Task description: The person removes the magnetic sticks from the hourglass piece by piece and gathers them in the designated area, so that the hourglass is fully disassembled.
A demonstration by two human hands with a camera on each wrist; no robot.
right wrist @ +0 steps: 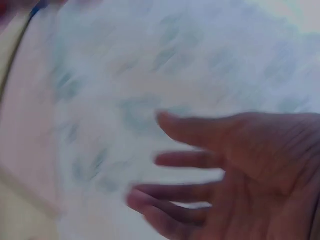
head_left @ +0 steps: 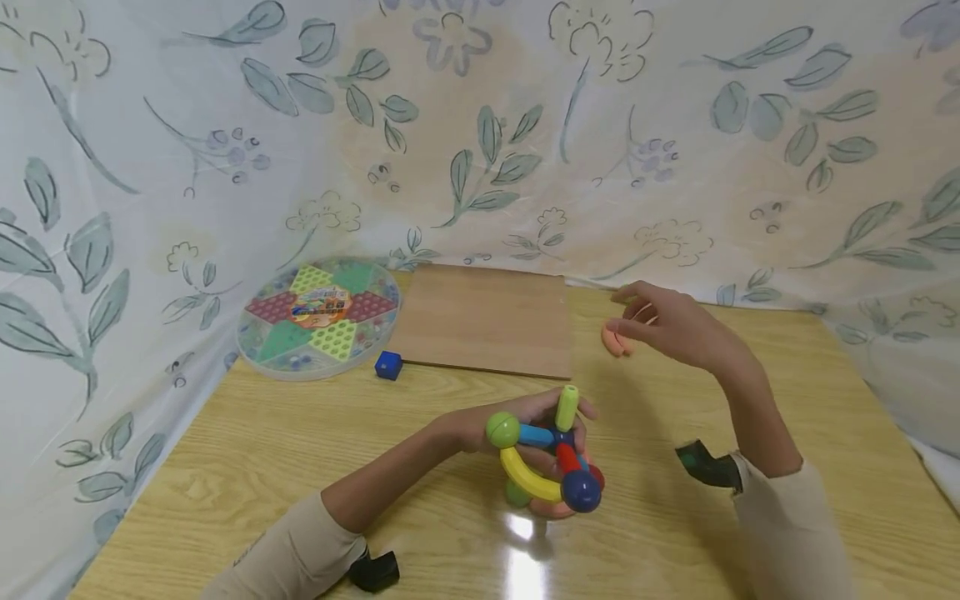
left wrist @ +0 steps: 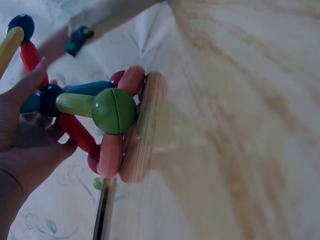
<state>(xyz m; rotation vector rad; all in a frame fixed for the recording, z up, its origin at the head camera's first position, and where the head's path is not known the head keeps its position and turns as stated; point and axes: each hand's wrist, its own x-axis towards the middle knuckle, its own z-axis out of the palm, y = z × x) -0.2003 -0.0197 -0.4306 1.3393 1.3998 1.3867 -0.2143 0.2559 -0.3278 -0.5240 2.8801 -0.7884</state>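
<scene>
My left hand [head_left: 525, 407] grips a magnetic stick-and-ball structure near its middle, fingers around the central dark blue ball [left wrist: 50, 101]. Its upper part has a green ball [head_left: 502, 429], a curved yellow stick [head_left: 528, 479], a red stick [head_left: 567, 458], a larger dark blue ball [head_left: 581, 492] and a light green stick [head_left: 567, 408] pointing up. Orange curved sticks [left wrist: 111, 155] form its base, close over the table in the left wrist view. My right hand [head_left: 678, 325], fingers loosely bent and holding nothing, hovers by two orange curved sticks [head_left: 615, 340], partly covering them.
On the wooden table [head_left: 300, 467], a brown board [head_left: 487, 321] lies at the back. Left of it is a round Chinese checkers board [head_left: 352, 337] with a small blue cube [head_left: 388, 365] beside it. A floral cloth [head_left: 480, 125] hangs behind the table.
</scene>
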